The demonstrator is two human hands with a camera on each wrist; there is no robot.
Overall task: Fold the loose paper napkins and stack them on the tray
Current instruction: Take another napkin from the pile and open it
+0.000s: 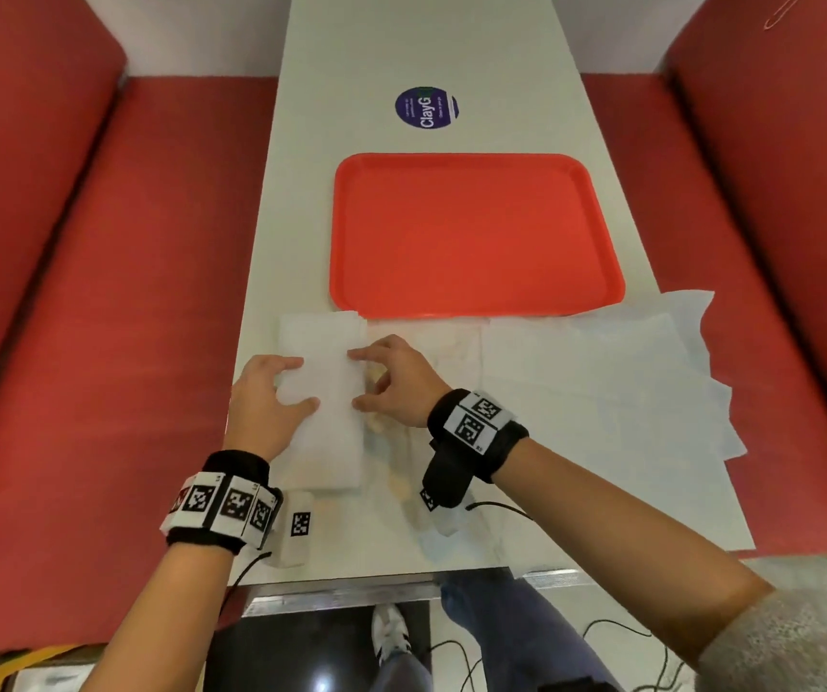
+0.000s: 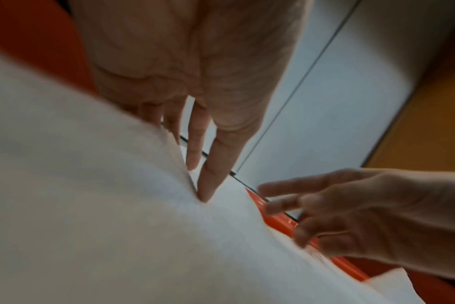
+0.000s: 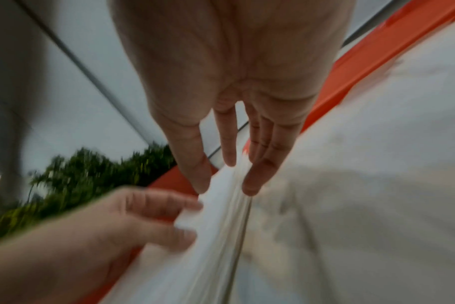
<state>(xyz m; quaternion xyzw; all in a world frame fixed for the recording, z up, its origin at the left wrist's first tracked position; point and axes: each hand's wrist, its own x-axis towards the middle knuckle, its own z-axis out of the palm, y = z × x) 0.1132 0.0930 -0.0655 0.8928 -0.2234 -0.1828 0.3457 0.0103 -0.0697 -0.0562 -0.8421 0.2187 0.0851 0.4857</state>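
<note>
A white napkin (image 1: 324, 407) folded into a long strip lies on the white table (image 1: 401, 52), just in front of the orange tray's (image 1: 471, 232) near left corner. My left hand (image 1: 301, 384) rests its thumb and fingertips on the strip's left edge, the fingers (image 2: 208, 185) straight. From the right, my right hand (image 1: 359, 379) touches the strip's right edge with thumb and index finger; its fingers (image 3: 255, 181) lie along the fold. Nothing lies on the tray. Several loose unfolded napkins (image 1: 601, 382) are spread to the right of my right hand.
Red bench seats (image 1: 126, 292) run along both sides of the narrow table. A round blue sticker (image 1: 426, 108) sits beyond the tray. A small white marker tag (image 1: 300, 524) lies by my left wrist, near the table's front edge. Some loose napkins overhang the right edge (image 1: 716, 392).
</note>
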